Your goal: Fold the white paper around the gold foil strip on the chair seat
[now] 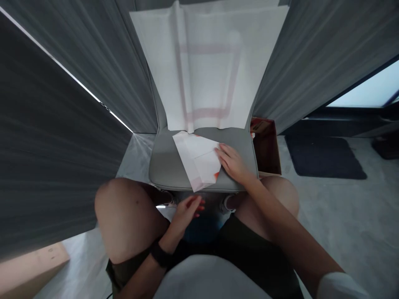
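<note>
A folded white paper with small orange patches lies on the grey chair seat. My right hand rests with its fingertips on the paper's right edge, fingers stretched out. Below the seat's front edge, over my lap, my left hand hangs in the air with its fingers slightly curled and apart, touching nothing. Draped over the chair's backrest is a large white sheet, creased on its left side, with a faint reddish rectangle showing through.
Grey curtains hang on both sides of the chair. An open reddish cardboard box stands on the floor right of the seat. Further right lies a dark mat. A light wooden block is at the lower left.
</note>
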A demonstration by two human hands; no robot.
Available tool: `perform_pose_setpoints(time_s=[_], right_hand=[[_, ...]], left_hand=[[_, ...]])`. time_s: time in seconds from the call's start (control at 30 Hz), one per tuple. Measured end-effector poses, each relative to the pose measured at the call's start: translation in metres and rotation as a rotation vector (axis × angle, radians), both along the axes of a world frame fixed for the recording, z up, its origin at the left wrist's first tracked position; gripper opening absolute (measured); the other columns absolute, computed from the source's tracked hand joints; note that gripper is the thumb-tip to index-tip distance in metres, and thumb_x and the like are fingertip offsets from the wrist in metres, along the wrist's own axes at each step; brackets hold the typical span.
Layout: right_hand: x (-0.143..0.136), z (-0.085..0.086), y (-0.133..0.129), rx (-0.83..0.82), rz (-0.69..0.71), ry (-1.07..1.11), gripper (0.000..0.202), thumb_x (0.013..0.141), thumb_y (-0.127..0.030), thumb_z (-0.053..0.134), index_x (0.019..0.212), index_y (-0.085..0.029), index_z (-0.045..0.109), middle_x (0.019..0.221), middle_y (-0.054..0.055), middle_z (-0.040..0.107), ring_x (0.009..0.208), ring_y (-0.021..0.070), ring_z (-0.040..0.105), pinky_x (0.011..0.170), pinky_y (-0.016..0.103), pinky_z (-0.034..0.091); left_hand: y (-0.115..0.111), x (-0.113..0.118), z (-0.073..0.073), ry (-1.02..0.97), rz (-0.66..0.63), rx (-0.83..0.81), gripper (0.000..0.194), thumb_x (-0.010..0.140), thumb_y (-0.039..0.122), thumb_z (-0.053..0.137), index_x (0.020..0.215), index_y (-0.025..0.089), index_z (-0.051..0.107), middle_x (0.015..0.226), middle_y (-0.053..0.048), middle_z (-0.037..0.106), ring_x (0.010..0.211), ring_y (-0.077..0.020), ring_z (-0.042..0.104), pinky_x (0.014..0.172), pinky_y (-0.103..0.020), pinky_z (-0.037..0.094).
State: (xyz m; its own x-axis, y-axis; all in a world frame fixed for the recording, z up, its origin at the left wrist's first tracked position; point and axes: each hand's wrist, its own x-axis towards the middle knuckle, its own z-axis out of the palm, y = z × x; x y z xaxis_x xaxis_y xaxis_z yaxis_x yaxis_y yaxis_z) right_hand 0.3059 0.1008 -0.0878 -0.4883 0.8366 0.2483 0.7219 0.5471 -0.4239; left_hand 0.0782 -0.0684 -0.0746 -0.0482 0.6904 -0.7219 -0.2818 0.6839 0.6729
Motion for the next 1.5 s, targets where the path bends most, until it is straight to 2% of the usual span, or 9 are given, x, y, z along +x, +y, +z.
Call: perform_pose_setpoints(time_s=[0.13, 0.37, 0.63, 0.73, 0.83, 0.93, 1.07, 1.27, 1.5], right_hand=[[-0.004, -0.008, -0.009, 0.014, -0.036, -0.047, 0.046, 0.109, -0.033, 0.038, 0.144, -0.021, 0.066, 0.15, 0.014, 0.062, 0.143, 0.0303, 0.055, 0.123, 0.055, 0.041], [-0.01, -0.01, -0.056, 0.087, -0.155, -0.008, 0.048, 0.109, -0.038, 0.039, 0.142, -0.018, 0.066, 0.15, 0.018, 0.06, 0.144, 0.033, 0.053, 0.123, 0.057, 0.042], [-0.027, 0.009, -0.147, 0.063, -0.272, 0.202, 0.045, 0.107, -0.038, 0.046, 0.148, -0.027, 0.061, 0.146, 0.015, 0.061, 0.138, 0.0319, 0.058, 0.118, 0.057, 0.049], [-0.04, 0.006, -0.184, -0.047, -0.37, 0.385, 0.042, 0.102, -0.041, 0.055, 0.141, -0.028, 0.067, 0.145, 0.014, 0.063, 0.136, 0.0323, 0.059, 0.117, 0.057, 0.05], [-0.055, 0.002, -0.205, -0.331, -0.652, 0.797, 0.044, 0.096, -0.052, 0.06, 0.128, -0.023, 0.071, 0.131, 0.015, 0.07, 0.121, 0.0315, 0.068, 0.104, 0.052, 0.059], [-0.067, 0.006, -0.21, -0.687, -0.76, 1.116, 0.048, 0.087, -0.064, 0.069, 0.107, -0.021, 0.074, 0.109, 0.011, 0.077, 0.102, 0.0278, 0.074, 0.088, 0.041, 0.063], [-0.069, 0.021, -0.202, -0.798, -0.806, 1.212, 0.052, 0.067, -0.069, 0.084, 0.078, -0.02, 0.071, 0.083, 0.005, 0.075, 0.08, 0.0208, 0.069, 0.075, 0.032, 0.059], [-0.053, 0.027, -0.183, -0.931, -0.94, 1.267, 0.05, 0.055, -0.058, 0.092, 0.077, -0.02, 0.069, 0.074, 0.002, 0.072, 0.066, 0.0158, 0.064, 0.056, 0.026, 0.054], [-0.026, 0.026, -0.173, -0.958, -0.891, 1.12, 0.04, 0.063, -0.052, 0.087, 0.077, -0.019, 0.069, 0.07, 0.001, 0.069, 0.062, 0.0125, 0.061, 0.054, 0.023, 0.05]], left_hand=[[0.016, 0.017, 0.004, -0.164, 0.159, -0.053, 0.042, 0.07, 0.049, 0.095, 0.088, 0.014, 0.079, 0.098, -0.014, 0.08, 0.071, -0.0128, 0.07, 0.057, -0.019, 0.048], [0.012, 0.009, -0.003, -0.01, 0.207, 0.102, 0.06, 0.054, 0.057, 0.099, 0.09, 0.012, 0.081, 0.083, -0.009, 0.078, 0.067, -0.013, 0.068, 0.05, -0.018, 0.039], [-0.003, 0.011, -0.008, -0.048, 0.313, 0.14, 0.064, 0.048, 0.058, 0.1, 0.09, 0.014, 0.08, 0.083, -0.006, 0.077, 0.066, -0.0118, 0.065, 0.053, -0.019, 0.042], [-0.013, 0.028, -0.004, -0.133, 0.363, 0.084, 0.061, 0.05, 0.053, 0.102, 0.092, 0.014, 0.08, 0.085, -0.005, 0.077, 0.063, -0.0095, 0.062, 0.05, -0.018, 0.041], [-0.022, 0.047, 0.003, -0.26, 0.34, 0.011, 0.061, 0.051, 0.048, 0.102, 0.096, 0.014, 0.08, 0.088, -0.006, 0.078, 0.059, -0.0085, 0.06, 0.048, -0.019, 0.038], [-0.027, 0.063, 0.011, -0.296, 0.292, 0.046, 0.056, 0.054, 0.046, 0.101, 0.096, 0.015, 0.081, 0.098, -0.01, 0.081, 0.073, -0.0151, 0.07, 0.057, -0.022, 0.046], [-0.028, 0.07, 0.016, -0.234, 0.213, 0.115, 0.052, 0.056, 0.049, 0.098, 0.092, 0.015, 0.08, 0.103, -0.013, 0.08, 0.091, -0.0237, 0.074, 0.07, -0.028, 0.052], [-0.022, 0.037, 0.013, -0.032, 0.09, 0.131, 0.051, 0.062, 0.059, 0.091, 0.086, 0.019, 0.068, 0.087, -0.003, 0.072, 0.076, -0.0151, 0.065, 0.058, -0.022, 0.041], [0.016, -0.06, 0.02, 0.3, 0.106, 0.359, 0.035, 0.085, 0.055, 0.068, 0.083, 0.021, 0.064, 0.086, -0.004, 0.067, 0.075, -0.0162, 0.062, 0.058, -0.024, 0.043]])
